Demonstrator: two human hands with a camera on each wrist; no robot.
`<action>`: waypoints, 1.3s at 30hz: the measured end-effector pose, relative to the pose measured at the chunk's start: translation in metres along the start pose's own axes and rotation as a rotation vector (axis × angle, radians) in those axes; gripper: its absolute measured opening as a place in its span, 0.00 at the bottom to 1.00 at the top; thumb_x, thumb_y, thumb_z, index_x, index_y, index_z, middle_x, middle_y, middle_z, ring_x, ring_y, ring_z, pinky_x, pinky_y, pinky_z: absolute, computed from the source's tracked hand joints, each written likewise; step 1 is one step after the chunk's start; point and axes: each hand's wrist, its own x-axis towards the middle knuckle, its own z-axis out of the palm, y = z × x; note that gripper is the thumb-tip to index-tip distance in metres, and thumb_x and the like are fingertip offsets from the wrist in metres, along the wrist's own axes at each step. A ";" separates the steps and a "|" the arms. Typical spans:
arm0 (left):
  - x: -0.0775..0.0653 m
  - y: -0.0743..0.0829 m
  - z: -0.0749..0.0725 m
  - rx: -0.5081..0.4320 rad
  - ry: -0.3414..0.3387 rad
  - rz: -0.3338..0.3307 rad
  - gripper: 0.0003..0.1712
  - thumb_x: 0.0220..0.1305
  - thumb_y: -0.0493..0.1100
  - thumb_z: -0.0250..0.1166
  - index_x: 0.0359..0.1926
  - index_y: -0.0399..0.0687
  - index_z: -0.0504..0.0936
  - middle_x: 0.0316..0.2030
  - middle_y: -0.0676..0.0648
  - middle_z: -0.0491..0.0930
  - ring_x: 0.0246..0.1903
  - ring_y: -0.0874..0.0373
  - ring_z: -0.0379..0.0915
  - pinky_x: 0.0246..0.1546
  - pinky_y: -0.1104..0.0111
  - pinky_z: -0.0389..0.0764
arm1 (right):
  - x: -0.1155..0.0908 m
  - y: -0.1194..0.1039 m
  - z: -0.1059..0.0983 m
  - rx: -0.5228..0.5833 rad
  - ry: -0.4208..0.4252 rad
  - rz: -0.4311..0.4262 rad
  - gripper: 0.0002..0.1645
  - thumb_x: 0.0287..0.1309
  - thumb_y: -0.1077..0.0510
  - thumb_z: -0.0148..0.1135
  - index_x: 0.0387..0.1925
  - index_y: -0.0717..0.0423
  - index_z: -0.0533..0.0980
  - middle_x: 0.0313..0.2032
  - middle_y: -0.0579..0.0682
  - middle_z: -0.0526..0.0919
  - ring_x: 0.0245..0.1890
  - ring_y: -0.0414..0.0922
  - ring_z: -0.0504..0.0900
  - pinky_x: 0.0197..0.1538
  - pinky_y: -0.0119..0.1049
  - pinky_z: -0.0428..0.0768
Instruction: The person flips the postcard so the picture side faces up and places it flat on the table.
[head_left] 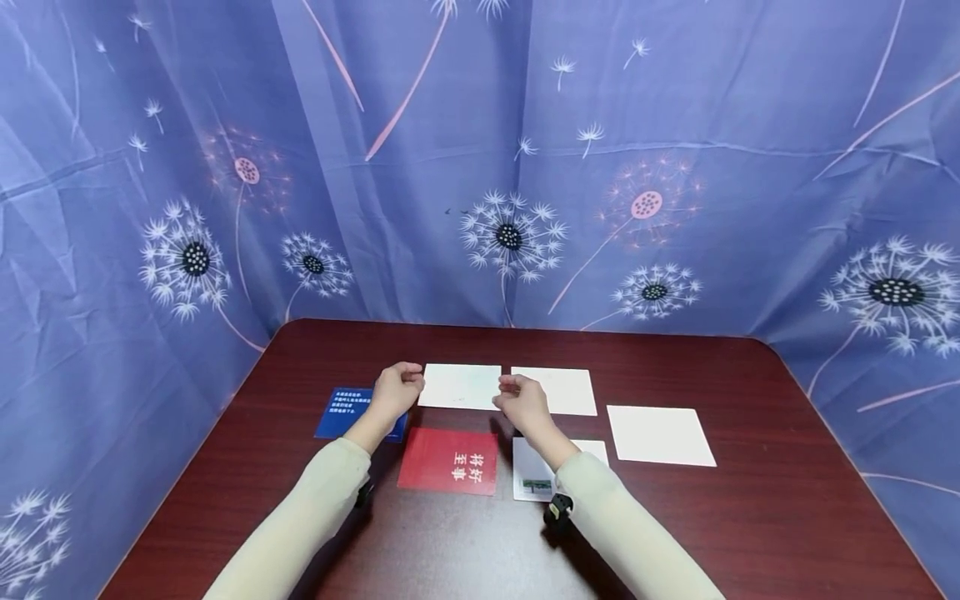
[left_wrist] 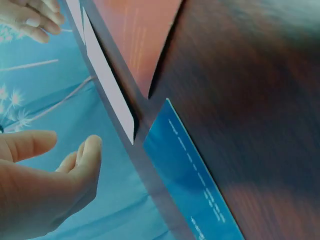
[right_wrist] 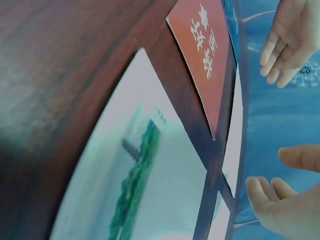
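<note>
The left hand (head_left: pixel 400 392) and right hand (head_left: pixel 522 404) sit at opposite ends of the rear left white card (head_left: pixel 459 387) on the brown tabletop (head_left: pixel 465 550). Each grip is parted, thumb away from fingers, with nothing held; the wrist views show gaps between both hands and the card, though the head view makes their height hard to judge. Faint marks on that card are too pale to read.

The right hand hides the near left corner of the second white card (head_left: pixel 562 392), and its forearm covers the right part of the picture card (head_left: pixel 531 458); the right wrist view shows a blurred green strip there, cut off below. The left hand and wrist cover part of the blue card (head_left: pixel 341 419), whose white lettering is too small to make out. The red card (head_left: pixel 442 458) is fully visible from the head but cropped in both wrist views. A blank white card (head_left: pixel 662 435) lies uncovered at far right. Both pale sleeves (head_left: pixel 300 521) run off the bottom edge.
</note>
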 end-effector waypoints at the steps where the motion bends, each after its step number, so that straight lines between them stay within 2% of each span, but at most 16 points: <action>1: 0.003 0.000 0.001 -0.036 -0.014 -0.020 0.19 0.63 0.31 0.58 0.55 0.28 0.75 0.44 0.34 0.79 0.47 0.41 0.76 0.48 0.58 0.79 | 0.002 0.000 0.001 0.000 0.001 0.000 0.23 0.51 0.70 0.63 0.51 0.73 0.75 0.46 0.67 0.81 0.46 0.58 0.81 0.49 0.43 0.80; 7: 0.014 -0.003 0.008 -0.171 -0.071 -0.092 0.25 0.64 0.29 0.55 0.63 0.26 0.66 0.58 0.27 0.69 0.60 0.37 0.66 0.58 0.53 0.72 | 0.007 0.001 0.005 -0.003 -0.025 0.015 0.32 0.53 0.69 0.63 0.60 0.75 0.67 0.57 0.69 0.74 0.58 0.62 0.73 0.60 0.49 0.73; 11: 0.018 -0.004 0.013 -0.205 -0.079 -0.116 0.27 0.64 0.29 0.54 0.64 0.26 0.63 0.60 0.27 0.67 0.61 0.37 0.64 0.59 0.52 0.71 | 0.010 0.004 0.010 -0.004 -0.021 0.044 0.37 0.52 0.68 0.63 0.63 0.75 0.63 0.62 0.69 0.69 0.61 0.62 0.69 0.63 0.48 0.70; 21: 0.025 -0.011 0.021 -0.228 -0.086 -0.162 0.29 0.63 0.29 0.54 0.65 0.25 0.61 0.62 0.26 0.65 0.63 0.36 0.62 0.61 0.51 0.68 | 0.012 0.002 0.018 -0.026 -0.033 0.078 0.40 0.51 0.67 0.63 0.65 0.76 0.60 0.63 0.71 0.66 0.64 0.62 0.65 0.63 0.50 0.69; 23: 0.027 -0.013 0.021 -0.240 -0.085 -0.118 0.28 0.63 0.29 0.55 0.64 0.27 0.63 0.61 0.28 0.67 0.62 0.38 0.64 0.60 0.53 0.70 | 0.012 0.002 0.019 -0.010 -0.039 0.083 0.41 0.51 0.67 0.62 0.65 0.77 0.59 0.63 0.71 0.66 0.65 0.63 0.64 0.63 0.50 0.69; 24: 0.035 -0.025 0.025 -0.252 -0.073 -0.079 0.28 0.62 0.30 0.57 0.63 0.27 0.65 0.58 0.29 0.70 0.59 0.41 0.68 0.57 0.57 0.74 | 0.012 0.001 0.019 0.001 -0.041 0.089 0.41 0.51 0.67 0.62 0.65 0.77 0.58 0.63 0.72 0.66 0.65 0.63 0.64 0.63 0.50 0.69; 27: 0.043 -0.034 0.029 -0.241 -0.054 -0.063 0.27 0.60 0.30 0.58 0.61 0.28 0.67 0.56 0.31 0.73 0.57 0.43 0.71 0.54 0.58 0.76 | 0.013 0.001 0.021 0.032 -0.041 0.106 0.41 0.51 0.68 0.60 0.66 0.77 0.57 0.64 0.72 0.64 0.65 0.63 0.63 0.62 0.49 0.70; 28: 0.042 -0.032 0.029 -0.242 -0.048 -0.058 0.27 0.60 0.30 0.59 0.61 0.27 0.68 0.55 0.31 0.73 0.56 0.43 0.71 0.54 0.58 0.76 | 0.013 0.001 0.021 0.038 -0.040 0.111 0.41 0.51 0.68 0.60 0.66 0.76 0.57 0.64 0.72 0.64 0.65 0.63 0.63 0.62 0.49 0.70; 30: 0.044 -0.032 0.031 -0.215 -0.026 -0.093 0.27 0.58 0.29 0.58 0.59 0.24 0.67 0.54 0.28 0.73 0.55 0.39 0.71 0.54 0.56 0.76 | 0.013 0.001 0.021 0.043 -0.030 0.114 0.41 0.51 0.69 0.59 0.66 0.76 0.57 0.64 0.72 0.64 0.65 0.63 0.63 0.62 0.49 0.70; 31: 0.036 -0.020 0.028 -0.201 -0.026 -0.130 0.27 0.59 0.28 0.56 0.60 0.24 0.66 0.56 0.27 0.71 0.57 0.37 0.69 0.57 0.53 0.73 | 0.014 0.001 0.021 0.045 -0.023 0.114 0.41 0.51 0.69 0.59 0.66 0.76 0.57 0.64 0.72 0.64 0.65 0.63 0.64 0.62 0.49 0.71; 39: 0.026 -0.007 0.022 -0.203 -0.024 -0.176 0.26 0.61 0.27 0.53 0.61 0.25 0.66 0.56 0.27 0.70 0.56 0.36 0.69 0.56 0.53 0.73 | 0.017 0.003 0.021 0.070 0.023 0.125 0.38 0.50 0.70 0.56 0.64 0.77 0.59 0.61 0.72 0.67 0.63 0.63 0.66 0.62 0.48 0.70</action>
